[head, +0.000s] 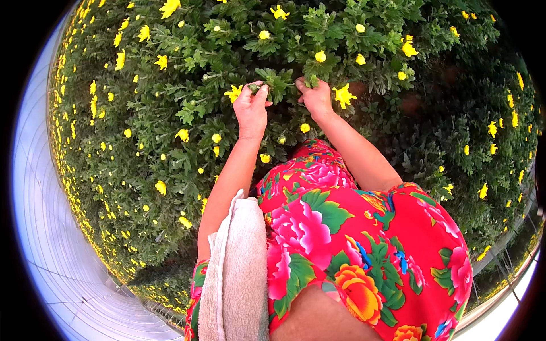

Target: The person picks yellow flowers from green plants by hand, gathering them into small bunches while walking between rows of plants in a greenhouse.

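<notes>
My left hand [251,111] pinches a green bud tip [254,88] between thumb and fingers. A leafy chrysanthemum shoot [278,85] lies between my two hands, its leaves spread. On the other side, my right hand [318,100] has its fingers closed on the shoot's thin stem, and a small leaf [312,81] shows over the fingers. One open yellow flower [233,93] is just left of my left hand. Another yellow flower [344,96] stands close to the right of my right hand. The exact grip of the right fingertips is partly hidden.
Dense chrysanthemum plants [183,81] with yellow blooms and buds surround me. A shaded gap with bare soil [411,104] runs along the right. A pale towel [245,264] hangs over my left shoulder, above red floral clothing [307,230]. Curved greenhouse sheeting [34,170] borders the far left.
</notes>
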Available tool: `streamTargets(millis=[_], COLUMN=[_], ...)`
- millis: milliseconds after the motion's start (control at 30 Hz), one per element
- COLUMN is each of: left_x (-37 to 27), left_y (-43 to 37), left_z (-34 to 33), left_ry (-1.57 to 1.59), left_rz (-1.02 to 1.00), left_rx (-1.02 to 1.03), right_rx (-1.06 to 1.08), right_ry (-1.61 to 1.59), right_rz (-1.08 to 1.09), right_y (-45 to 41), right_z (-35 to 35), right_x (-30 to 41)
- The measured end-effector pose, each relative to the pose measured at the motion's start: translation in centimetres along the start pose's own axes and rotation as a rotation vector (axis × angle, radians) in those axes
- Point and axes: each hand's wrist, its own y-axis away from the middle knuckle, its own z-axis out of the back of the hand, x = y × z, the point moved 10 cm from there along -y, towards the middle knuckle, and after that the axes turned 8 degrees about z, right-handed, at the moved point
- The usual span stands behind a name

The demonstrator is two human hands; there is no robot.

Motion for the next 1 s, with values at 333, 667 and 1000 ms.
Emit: streamTargets(millis=[333, 667, 1000], left_x=[-2.1, -1.0, -7.4], left_y=[1.6, 3.5, 7.5], left_z=[-1.9, -1.7, 13.8], left_ry=[-0.133, -0.248, 0.025], left_rz=[-0.124, 0.009, -0.135], left_rx=[0.110, 0.246, -0.288], right_rx=[0.669, 0.153, 0.886], right_ry=[0.214, 1.257, 1.569], right_rz=[0.297, 0.448, 0.411], right_y=[-0.5, -5.2, 2.6], right_z=[-6.0, -0.6, -0.8], right_x=[4.3, 1.9, 1.8])
